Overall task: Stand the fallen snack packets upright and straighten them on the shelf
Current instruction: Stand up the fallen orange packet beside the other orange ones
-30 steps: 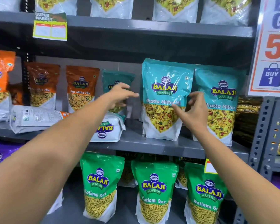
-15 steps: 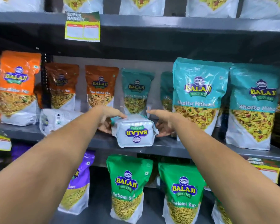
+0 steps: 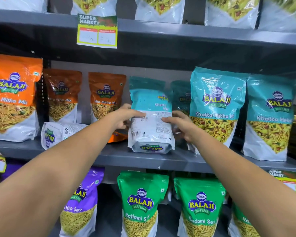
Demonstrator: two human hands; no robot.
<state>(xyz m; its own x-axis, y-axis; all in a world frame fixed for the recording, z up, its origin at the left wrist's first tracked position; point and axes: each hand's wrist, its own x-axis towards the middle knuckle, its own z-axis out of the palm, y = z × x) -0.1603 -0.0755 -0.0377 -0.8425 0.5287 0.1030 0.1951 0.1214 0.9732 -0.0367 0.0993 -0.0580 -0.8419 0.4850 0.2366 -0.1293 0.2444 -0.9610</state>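
Observation:
A teal Khatta Mitha packet (image 3: 150, 134) stands almost upright on the middle shelf (image 3: 143, 159), its printed back side facing me and its base tilted towards me. My left hand (image 3: 126, 115) grips its left edge and my right hand (image 3: 179, 124) grips its right edge. To the left, an orange packet (image 3: 58, 133) lies fallen on its side, bottom end facing me. Upright teal packets (image 3: 217, 108) stand to the right, and upright orange packets (image 3: 106, 96) stand behind on the left.
The upper shelf carries a yellow-green price tag (image 3: 97, 30) and several packets above. Green Ratlami Sev packets (image 3: 140, 202) and a purple Aloo Sev packet (image 3: 80, 202) fill the lower shelf. A dark upright post (image 3: 41, 100) divides the middle shelf at left.
The teal packet that lay flat with its bottom towards me now stands raised between both hands. My view has shifted left and closer to the shelf.

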